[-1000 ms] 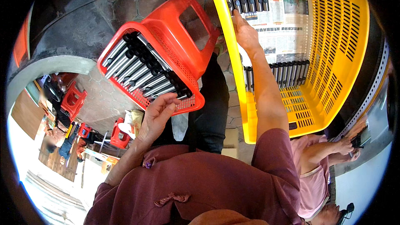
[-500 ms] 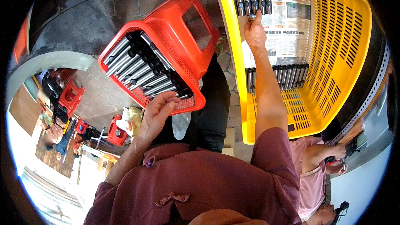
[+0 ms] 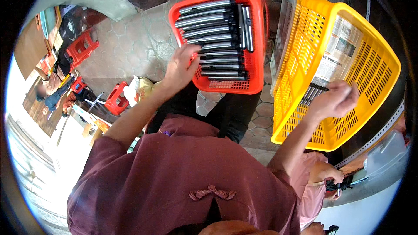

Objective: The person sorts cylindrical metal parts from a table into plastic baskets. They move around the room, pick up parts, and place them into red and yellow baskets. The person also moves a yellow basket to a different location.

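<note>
The bare left forearm [image 3: 141, 111] slants forward and inward from a short maroon fabric sleeve [image 3: 102, 152], its bare left hand [image 3: 179, 68] showing thumb and forefinger parted. The bare right forearm [image 3: 296, 141] angles forward and outward; the bare right hand [image 3: 334, 101] has its fingers loosely curled, knuckles outward.

The red basket [image 3: 259, 61] carries silvery tubes [image 3: 213, 29] with black ends, lying side by side, and others crosswise along its right side. Newspaper [image 3: 332, 64] lies in the yellow basket [image 3: 361, 124], with a partly hidden row of tubes near the paper's lower edge. The floor [image 3: 143, 35], paved in hexagonal tiles, carries red stools [image 3: 82, 48].
</note>
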`<state>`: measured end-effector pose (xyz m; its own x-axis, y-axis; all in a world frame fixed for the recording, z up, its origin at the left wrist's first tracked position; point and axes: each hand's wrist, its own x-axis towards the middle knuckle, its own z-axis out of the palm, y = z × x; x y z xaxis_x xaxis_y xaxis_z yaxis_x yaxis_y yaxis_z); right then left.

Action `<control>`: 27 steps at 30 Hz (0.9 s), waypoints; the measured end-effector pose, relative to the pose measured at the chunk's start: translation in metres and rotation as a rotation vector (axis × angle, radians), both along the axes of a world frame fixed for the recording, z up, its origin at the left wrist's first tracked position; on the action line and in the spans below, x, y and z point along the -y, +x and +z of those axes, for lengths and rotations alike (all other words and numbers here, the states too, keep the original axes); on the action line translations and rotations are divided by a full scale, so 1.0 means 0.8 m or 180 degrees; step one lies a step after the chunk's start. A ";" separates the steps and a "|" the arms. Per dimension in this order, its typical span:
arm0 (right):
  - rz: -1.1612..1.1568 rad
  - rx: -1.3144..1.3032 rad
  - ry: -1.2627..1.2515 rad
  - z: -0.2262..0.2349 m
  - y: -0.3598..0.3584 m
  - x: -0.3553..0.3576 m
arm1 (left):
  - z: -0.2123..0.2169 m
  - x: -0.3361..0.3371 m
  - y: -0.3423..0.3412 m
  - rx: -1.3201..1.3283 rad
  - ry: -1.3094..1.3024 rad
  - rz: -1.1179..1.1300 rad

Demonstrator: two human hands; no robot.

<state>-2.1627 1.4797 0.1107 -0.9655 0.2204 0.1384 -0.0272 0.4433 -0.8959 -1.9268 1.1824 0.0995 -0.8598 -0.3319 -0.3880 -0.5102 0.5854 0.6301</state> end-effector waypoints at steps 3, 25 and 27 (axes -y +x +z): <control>0.1686 0.0551 0.0682 0.004 0.073 0.081 | -0.021 0.047 -0.026 -0.0581 -0.0509 -0.0257; 0.4619 0.0582 0.3790 -0.075 0.039 0.270 | -0.074 0.062 -0.102 -0.0294 -0.0767 -0.1478; 0.4591 0.0633 0.3587 -0.080 0.038 0.261 | -0.070 0.061 -0.097 -0.0501 -0.0685 -0.1385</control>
<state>-2.1323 1.2706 0.0464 -0.3156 -0.8002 -0.5101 -0.8285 0.4944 -0.2630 -2.0048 1.1336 0.0432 -0.9787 0.0118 -0.2048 -0.0990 0.8475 0.5215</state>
